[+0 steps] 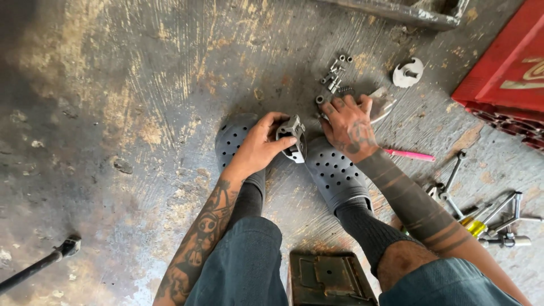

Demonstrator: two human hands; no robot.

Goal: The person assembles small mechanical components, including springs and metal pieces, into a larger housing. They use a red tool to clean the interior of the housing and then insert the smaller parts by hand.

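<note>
My left hand (pixel 259 144) grips a small grey metal engine part (pixel 292 136), held upright between my two grey perforated clogs (pixel 334 170). My right hand (pixel 348 123) is spread flat on the stained concrete floor just right of the part, fingertips touching a small socket-like piece (pixel 320 100) and lying near a pile of bolts (pixel 335 71). Whether its fingers pinch anything is hidden under the hand.
A round white metal disc with a stud (pixel 408 72) lies beyond the bolts. A pink-handled tool (pixel 409 154), wrenches and a T-handle (pixel 487 215) lie at right. Red crate (pixel 510 68) at upper right, rusty metal box (pixel 328 280) between my knees, black bar (pixel 39 265) at lower left.
</note>
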